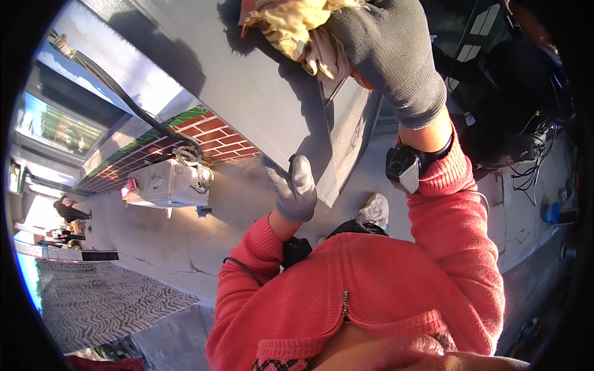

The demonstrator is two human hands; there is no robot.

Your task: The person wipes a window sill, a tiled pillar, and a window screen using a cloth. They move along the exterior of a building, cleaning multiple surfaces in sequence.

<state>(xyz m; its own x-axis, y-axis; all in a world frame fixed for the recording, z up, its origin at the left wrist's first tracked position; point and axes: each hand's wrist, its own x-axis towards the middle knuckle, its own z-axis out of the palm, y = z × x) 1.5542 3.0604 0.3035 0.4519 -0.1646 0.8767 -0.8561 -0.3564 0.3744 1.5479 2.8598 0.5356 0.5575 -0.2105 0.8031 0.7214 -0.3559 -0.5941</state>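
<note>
My right hand (pixel 394 65), in a grey knit work glove, grips a crumpled yellow and orange cloth (pixel 297 28) at the top of the view. The cloth lies over a flat grey panel (pixel 260 97), which slants down towards me and casts a shadow beneath the cloth. Lower down, my left hand (pixel 294 188), gloved too, holds the panel's lower left edge, its thumb on the face. The narrow side (pixel 345 148) of the panel shows at the right and bears some marking. My right fingers are partly hidden behind the cloth.
A white outdoor unit (pixel 169 185) stands on the concrete floor by a red brick-patterned wall (pixel 218 137). Black cables (pixel 533 162) hang at the right. A zebra-patterned cloth (pixel 111 297) lies lower left. A distant person (pixel 69 211) stands at the far left.
</note>
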